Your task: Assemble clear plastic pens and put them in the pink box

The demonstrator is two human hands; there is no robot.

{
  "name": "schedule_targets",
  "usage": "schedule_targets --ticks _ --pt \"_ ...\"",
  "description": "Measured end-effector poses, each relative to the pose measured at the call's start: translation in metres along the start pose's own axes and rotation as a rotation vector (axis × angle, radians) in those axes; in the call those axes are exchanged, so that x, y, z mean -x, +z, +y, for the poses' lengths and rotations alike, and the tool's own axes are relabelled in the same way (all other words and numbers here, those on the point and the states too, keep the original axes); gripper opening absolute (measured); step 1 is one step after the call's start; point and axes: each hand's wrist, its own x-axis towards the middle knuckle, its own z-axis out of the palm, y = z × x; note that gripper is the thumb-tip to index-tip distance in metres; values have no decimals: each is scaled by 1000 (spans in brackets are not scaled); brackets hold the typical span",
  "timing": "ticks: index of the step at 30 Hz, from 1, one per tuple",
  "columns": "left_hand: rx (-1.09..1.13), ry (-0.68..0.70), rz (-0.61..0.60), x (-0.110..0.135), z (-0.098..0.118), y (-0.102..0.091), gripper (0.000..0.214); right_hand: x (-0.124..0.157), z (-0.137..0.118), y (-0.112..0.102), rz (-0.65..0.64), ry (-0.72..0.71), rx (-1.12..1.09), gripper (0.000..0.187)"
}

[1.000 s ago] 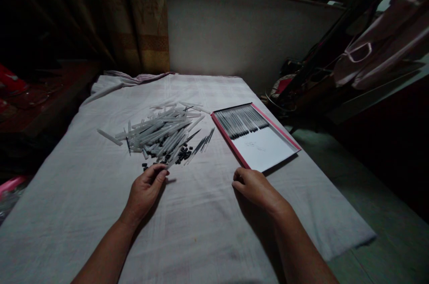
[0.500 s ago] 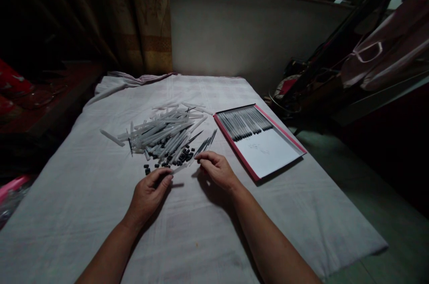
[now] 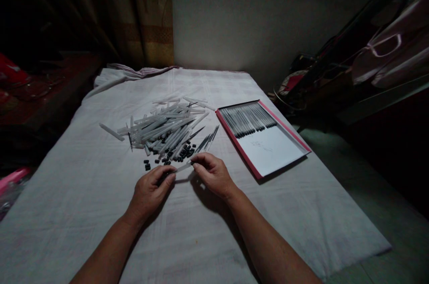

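The left hand (image 3: 147, 190) pinches one end of a translucent tube (image 3: 183, 167); a tube heap (image 3: 164, 129) lies at that tube's eleven o'clock. At its other end, the right hand (image 3: 214, 176) grips a small dark piece (image 3: 192, 163), not clearly visible. Toward two o'clock, a shallow box (image 3: 275, 154) holds black-tipped tubes (image 3: 248, 119).

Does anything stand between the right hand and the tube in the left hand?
Only a dark piece, pinched in the right hand, at the right end of the tube that the left hand holds. Nothing else visible does; the black caps lie beyond the tube.
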Motion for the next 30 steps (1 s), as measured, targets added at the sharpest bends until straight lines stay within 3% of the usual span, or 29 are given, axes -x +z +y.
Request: schedule_targets --ticks 14,18,22,24,27,30 --pt "-11 16 -23 1 2 1 27 2 5 -7 -85 -211 221 15" --pt "-35 67 -29 3 3 2 25 2 8 -9 -113 -207 326 18" --pt "-70 157 -24 4 3 2 20 2 9 -11 -167 -145 437 33" --pt "-77 181 -22 4 3 2 18 3 9 -12 -190 -119 410 33" --pt "-77 169 -19 4 3 2 19 5 11 -13 -194 -90 294 16" --pt "-81 148 -17 3 3 1 19 5 13 -12 -174 -107 206 17"
